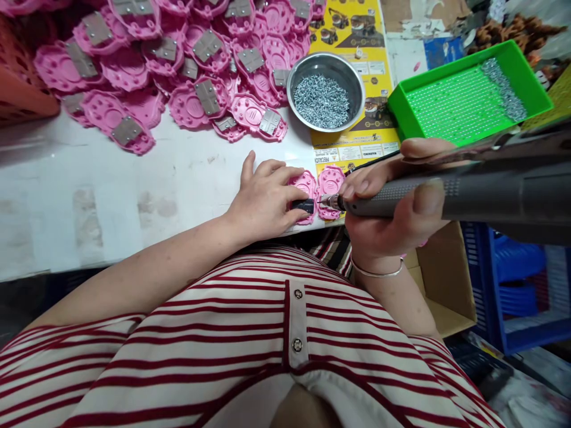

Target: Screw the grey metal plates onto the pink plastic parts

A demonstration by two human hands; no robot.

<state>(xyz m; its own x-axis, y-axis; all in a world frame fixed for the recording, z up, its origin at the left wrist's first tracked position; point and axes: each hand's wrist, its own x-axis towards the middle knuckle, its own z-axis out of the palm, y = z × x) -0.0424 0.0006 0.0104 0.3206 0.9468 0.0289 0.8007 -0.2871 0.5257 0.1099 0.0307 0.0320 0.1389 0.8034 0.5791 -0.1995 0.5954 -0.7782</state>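
Note:
My right hand point(383, 208) is wrapped round a dark grey electric screwdriver point(414, 193), its metal bit pointing left over two pink plastic shells at the table's front edge. The tip lies between the left shell point(304, 181) and the right shell point(331, 176), whose metal plate is partly covered by the tool. My left hand point(267, 199) rests on the table with its fingers over the left shell, gripping it at its left side. A small black block point(303, 206) sits on that shell, next to my fingers; whether they pinch it is hard to tell.
A heap of pink shells point(191, 107) with metal plates covers the back left. Behind my hands stand a steel bowl point(325, 122) of screws and a green tray point(464, 122) with screws. An orange basket point(27, 77) is far left; a cardboard box point(450, 279) and blue crate point(484, 285) stand lower right.

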